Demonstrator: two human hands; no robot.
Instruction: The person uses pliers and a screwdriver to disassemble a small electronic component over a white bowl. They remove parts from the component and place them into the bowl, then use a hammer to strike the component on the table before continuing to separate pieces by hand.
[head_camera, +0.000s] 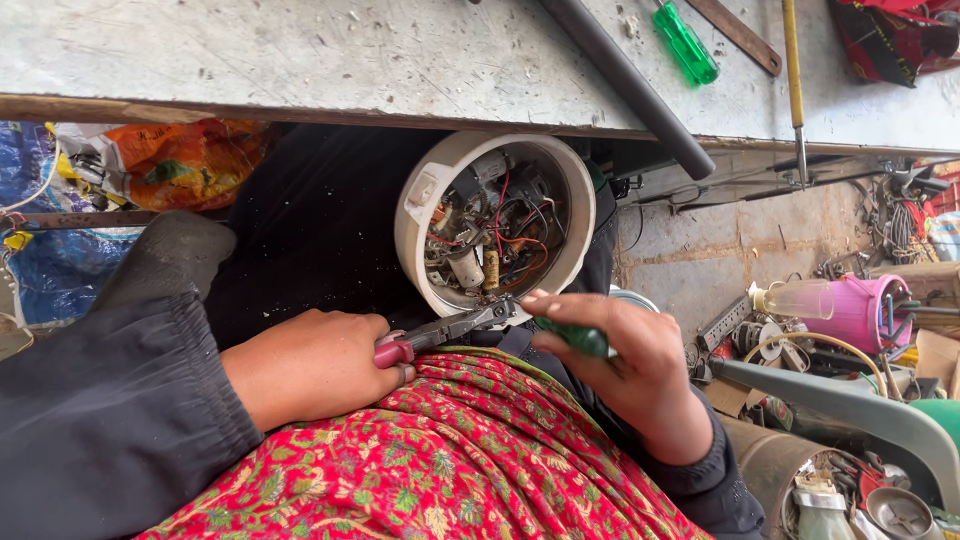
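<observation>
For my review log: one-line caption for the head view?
Left hand grips red-handled pliers, right hand a green-handled tool, at an opened round appliance base.

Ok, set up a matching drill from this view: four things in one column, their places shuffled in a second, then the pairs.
1. pliers
2. green screwdriver
3. pink container
4. round appliance base

a. on the grey bench top
b. in the left hand
c. among the clutter at far right
d. open, wires showing, on the lap

Pairs: 1-b, 2-a, 3-c, 4-d
</observation>
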